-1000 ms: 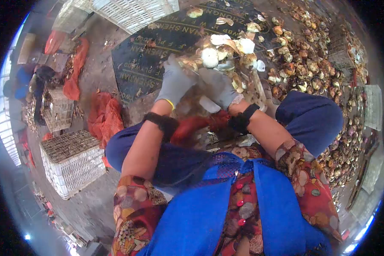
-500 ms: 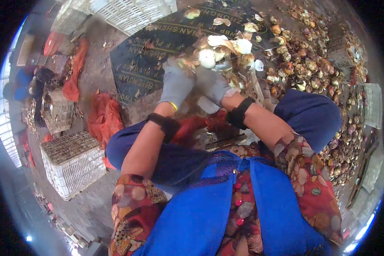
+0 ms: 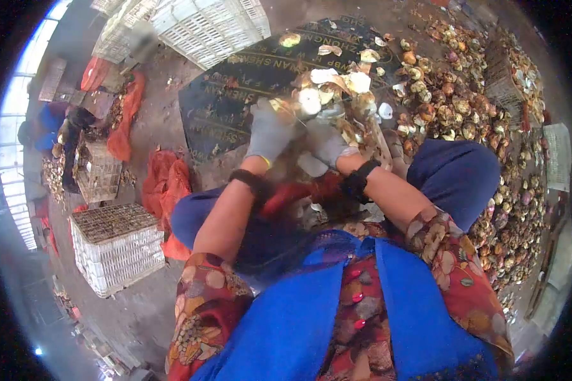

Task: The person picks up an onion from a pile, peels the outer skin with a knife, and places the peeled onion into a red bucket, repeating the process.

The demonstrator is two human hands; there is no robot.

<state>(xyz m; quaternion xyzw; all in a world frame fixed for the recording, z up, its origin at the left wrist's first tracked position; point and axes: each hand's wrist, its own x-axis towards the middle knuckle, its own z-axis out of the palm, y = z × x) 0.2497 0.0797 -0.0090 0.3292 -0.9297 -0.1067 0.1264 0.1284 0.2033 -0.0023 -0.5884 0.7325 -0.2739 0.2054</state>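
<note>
My left hand (image 3: 271, 132), in a grey glove with a yellow cuff, is closed round a tan-skinned onion (image 3: 283, 110) that shows at its fingertips. Close beside it, my right hand (image 3: 327, 143) is curled, also gloved; what it holds is blurred and I cannot tell its kind. A pale grey, blunt-ended piece (image 3: 312, 165) shows just below the right fingers. Beyond both hands lie a peeled white onion (image 3: 309, 101), another pale onion (image 3: 357, 82) and loose onion skins (image 3: 329, 49), on a dark printed plywood board (image 3: 219, 105).
A large heap of unpeeled onions (image 3: 454, 105) spreads to the right, with a filled crate (image 3: 505, 89) by it. White plastic crates (image 3: 213, 28) stand at the top, another crate (image 3: 121, 251) at the left. Red mesh sacks (image 3: 166, 184) lie beside my left knee.
The view has shifted slightly, so the surroundings at left sit farther right. Both hands stay close together at the board's near edge, the left still on the onion.
</note>
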